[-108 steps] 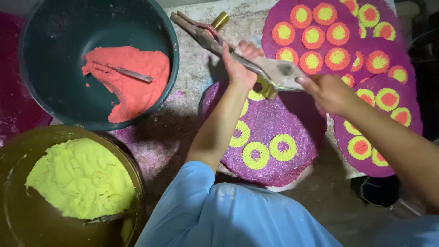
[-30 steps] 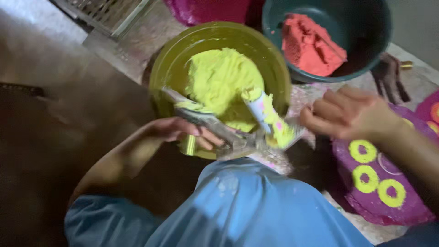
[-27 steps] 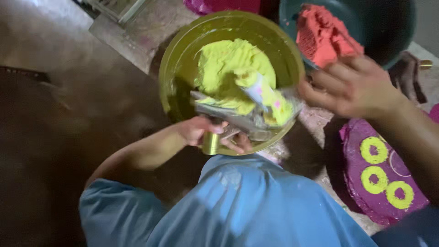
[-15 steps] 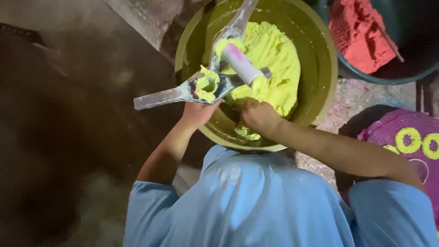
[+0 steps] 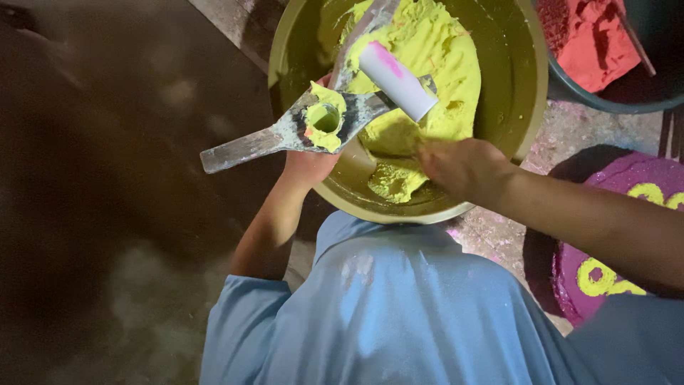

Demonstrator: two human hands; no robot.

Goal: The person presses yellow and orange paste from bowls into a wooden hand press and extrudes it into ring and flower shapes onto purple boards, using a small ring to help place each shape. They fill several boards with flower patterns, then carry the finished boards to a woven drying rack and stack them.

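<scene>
Left hand is under a flat metal press mould with long handles, fingers wrapped around it from below; the grip is mostly hidden by the tool. The mould sits above the near rim of the round yellow-green basin. Its round hole is ringed with yellow-green paste. A white cylinder with a pink smear lies across the mould, tilted. Right hand is inside the basin, fingers curled down into the paste near the bottom; whether they grip a lump cannot be told. Dark basin of red-orange paste is just beside, upper right. Purple disc with yellow rings lies on the floor at right.
</scene>
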